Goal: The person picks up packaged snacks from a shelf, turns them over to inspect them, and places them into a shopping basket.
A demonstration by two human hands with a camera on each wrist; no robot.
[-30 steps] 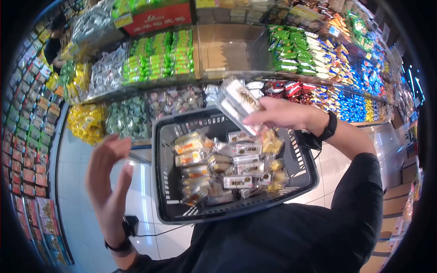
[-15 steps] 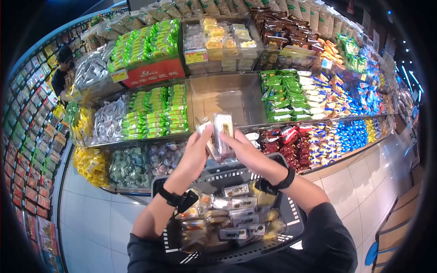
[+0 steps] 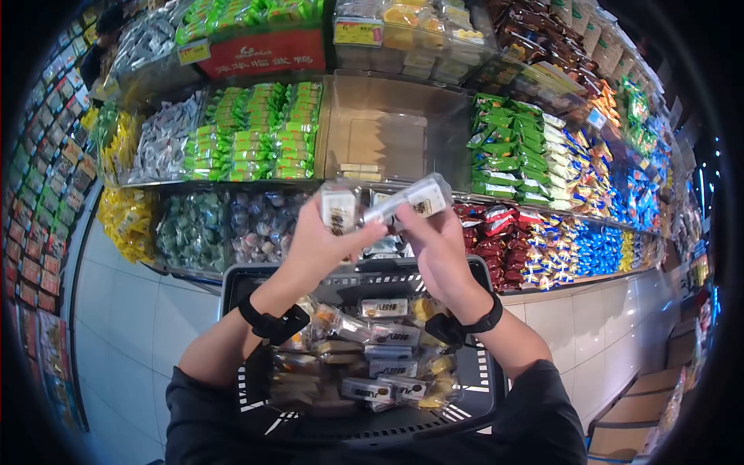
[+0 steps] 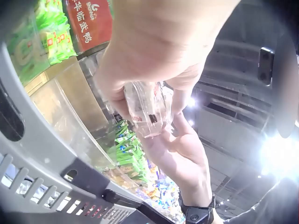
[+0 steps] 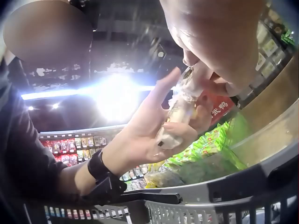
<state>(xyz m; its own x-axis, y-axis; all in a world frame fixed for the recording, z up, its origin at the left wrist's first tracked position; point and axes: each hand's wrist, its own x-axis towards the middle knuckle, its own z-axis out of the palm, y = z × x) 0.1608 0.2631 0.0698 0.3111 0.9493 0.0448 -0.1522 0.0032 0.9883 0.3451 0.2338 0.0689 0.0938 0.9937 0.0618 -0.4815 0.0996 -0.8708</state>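
Above the far rim of a dark grey basket (image 3: 496, 341), both hands hold clear-wrapped white packs. The left hand (image 3: 310, 248) grips an upright pack (image 3: 338, 211), its thumb pointing toward the other hand. Pinched in the right hand (image 3: 443, 256) is a second pack (image 3: 425, 200), tilted up to the right. In the left wrist view, clear wrapping (image 4: 149, 109) shows beneath the left hand (image 4: 159, 46). The right wrist view has the left hand (image 5: 145, 133) curled round a pack (image 5: 175, 122), close to the right hand (image 5: 219, 42). Similar packs (image 3: 395, 335) lie in the basket.
Ahead, a clear bin (image 3: 395, 132) holds a few small packs at its front. Green packets (image 3: 256, 139) fill the bin on its left, darker green ones (image 3: 508, 147) that on its right. Lower bins hold red (image 3: 500, 240) and blue (image 3: 593, 240) packets. Cartons (image 3: 628, 422) stand at lower right.
A second ago the left hand was empty at the left and the right hand held packs over the basket. Both hands came together with packs, which now stand farther apart, the right one tilted.
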